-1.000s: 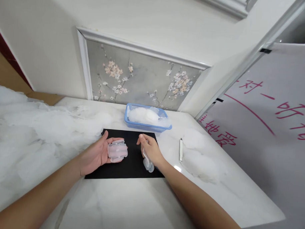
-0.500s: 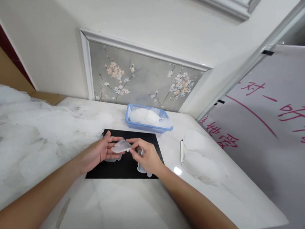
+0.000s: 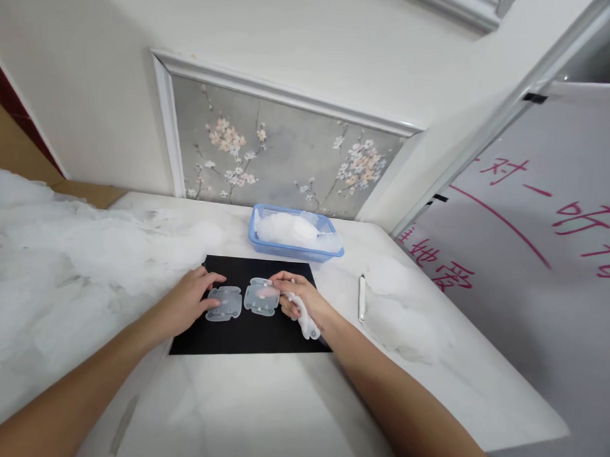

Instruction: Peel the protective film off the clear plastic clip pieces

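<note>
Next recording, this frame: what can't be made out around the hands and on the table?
Head view, the only one:
- Whitish piece in the right hand: mostly covered by the fingers, shape unclear.
- Left clear plate: its left edge lies under the left hand.
- Blue basket: contents are a pale heap, too small to separate.
- Slim object right of the black mat: too small to identify.
- Board: red writing cut off by the right edge.
</note>
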Available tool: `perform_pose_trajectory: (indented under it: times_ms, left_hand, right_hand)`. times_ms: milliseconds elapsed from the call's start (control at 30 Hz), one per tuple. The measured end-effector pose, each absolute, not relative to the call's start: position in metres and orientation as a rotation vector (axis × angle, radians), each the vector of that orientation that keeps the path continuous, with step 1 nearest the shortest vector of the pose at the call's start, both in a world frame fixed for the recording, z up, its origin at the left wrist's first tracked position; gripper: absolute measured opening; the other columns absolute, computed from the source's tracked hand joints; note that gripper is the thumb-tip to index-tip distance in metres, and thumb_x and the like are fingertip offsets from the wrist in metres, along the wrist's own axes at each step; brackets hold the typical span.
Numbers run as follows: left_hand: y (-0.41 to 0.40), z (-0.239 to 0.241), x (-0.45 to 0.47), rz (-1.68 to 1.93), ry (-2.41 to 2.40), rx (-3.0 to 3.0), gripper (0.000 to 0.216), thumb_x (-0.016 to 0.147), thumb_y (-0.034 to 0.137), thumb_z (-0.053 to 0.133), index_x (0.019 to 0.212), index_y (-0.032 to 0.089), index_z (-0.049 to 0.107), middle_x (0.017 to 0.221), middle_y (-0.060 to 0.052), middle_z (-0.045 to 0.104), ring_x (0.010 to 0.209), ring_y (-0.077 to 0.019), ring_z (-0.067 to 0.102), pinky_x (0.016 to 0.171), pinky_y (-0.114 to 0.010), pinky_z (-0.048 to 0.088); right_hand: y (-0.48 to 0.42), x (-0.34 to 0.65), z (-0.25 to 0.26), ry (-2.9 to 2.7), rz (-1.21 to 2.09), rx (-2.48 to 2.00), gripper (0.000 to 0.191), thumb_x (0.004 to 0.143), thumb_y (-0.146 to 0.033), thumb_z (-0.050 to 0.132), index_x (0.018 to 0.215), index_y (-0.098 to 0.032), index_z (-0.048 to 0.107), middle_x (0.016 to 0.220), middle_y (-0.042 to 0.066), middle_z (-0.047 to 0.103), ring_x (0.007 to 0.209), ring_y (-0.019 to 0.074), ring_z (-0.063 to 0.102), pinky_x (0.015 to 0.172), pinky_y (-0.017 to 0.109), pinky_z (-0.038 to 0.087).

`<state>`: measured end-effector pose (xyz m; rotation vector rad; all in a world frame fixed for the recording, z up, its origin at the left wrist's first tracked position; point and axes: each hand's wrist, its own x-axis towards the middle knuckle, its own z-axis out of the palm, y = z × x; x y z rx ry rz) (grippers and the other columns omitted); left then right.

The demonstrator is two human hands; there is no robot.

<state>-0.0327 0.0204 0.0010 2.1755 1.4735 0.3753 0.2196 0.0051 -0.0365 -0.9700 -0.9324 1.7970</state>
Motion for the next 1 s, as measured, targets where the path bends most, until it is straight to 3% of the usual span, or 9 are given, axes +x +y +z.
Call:
perform_pose_trajectory:
  times_ms: [133, 300, 433, 600, 800, 1000]
  left_hand:
    - [0.02, 0.007, -0.03, 0.276, 1.478, 2.061, 0.04, 0.071, 0.023, 0.058, 0.11, 0.02, 0.066, 0.081, -0.002, 0.054, 0.077, -0.0199, 0.055, 0.073, -0.033, 0.044]
    - [0.017, 0.012, -0.027, 0.424, 1.405, 1.95, 0.013, 0.071, 0.031, 0.062, 0.074, 0.019, 0.062, 0.079, -0.002, 0.055, 0.074, -0.0183, 0.053, 0.067, -0.03, 0.041]
    - [0.01, 0.014, -0.021, 0.568, 1.238, 1.452, 0.03, 0.075, 0.046, 0.065, 0.079, 0.019, 0.052, 0.08, 0.0, 0.057, 0.076, -0.0168, 0.055, 0.068, -0.029, 0.043]
    - [0.007, 0.013, -0.016, 0.634, 1.058, 0.981, 0.031, 0.074, 0.04, 0.071, 0.088, 0.02, 0.051, 0.09, -0.001, 0.063, 0.086, -0.0187, 0.063, 0.078, -0.032, 0.048]
    - [0.009, 0.014, -0.014, 0.619, 1.002, 0.859, 0.042, 0.088, 0.055, 0.05, 0.108, 0.018, 0.055, 0.104, -0.01, 0.066, 0.092, -0.0235, 0.066, 0.084, -0.038, 0.05]
    - [0.007, 0.016, -0.013, 0.597, 0.951, 0.87, 0.05, 0.089, 0.061, 0.043, 0.111, 0.017, 0.053, 0.101, -0.01, 0.067, 0.091, -0.0233, 0.066, 0.084, -0.04, 0.05]
  right_hand:
    - [0.005, 0.221, -0.038, -0.944, 1.81, -0.94, 0.033, 0.063, -0.037, 0.073, 0.083, -0.016, 0.057, 0.041, -0.007, 0.049, 0.026, 0.0047, 0.029, 0.029, 0.018, 0.018]
    - [0.004, 0.221, -0.036, -0.945, 1.748, -1.004, 0.038, 0.065, -0.045, 0.073, 0.083, -0.016, 0.057, 0.053, -0.003, 0.058, 0.029, 0.0031, 0.029, 0.031, 0.019, 0.017]
    - [0.002, 0.22, -0.03, -1.092, 1.467, -1.196, 0.038, 0.07, -0.053, 0.069, 0.075, -0.017, 0.057, 0.056, -0.003, 0.055, 0.037, 0.0051, 0.034, 0.036, 0.02, 0.022]
    - [0.0, 0.219, -0.024, -1.323, 1.044, -1.257, 0.037, 0.075, -0.047, 0.068, 0.061, -0.018, 0.052, 0.058, -0.002, 0.047, 0.052, 0.0084, 0.038, 0.05, 0.022, 0.031]
    - [-0.006, 0.216, -0.029, -1.736, 0.895, -1.248, 0.028, 0.07, -0.037, 0.078, 0.086, -0.021, 0.061, 0.057, -0.007, 0.04, 0.052, 0.0096, 0.039, 0.051, 0.024, 0.031]
    - [-0.015, 0.21, -0.028, -2.147, 0.569, -1.105, 0.058, 0.073, -0.026, 0.078, 0.125, -0.024, 0.053, 0.083, -0.001, 0.052, 0.07, 0.0125, 0.052, 0.062, 0.025, 0.042]
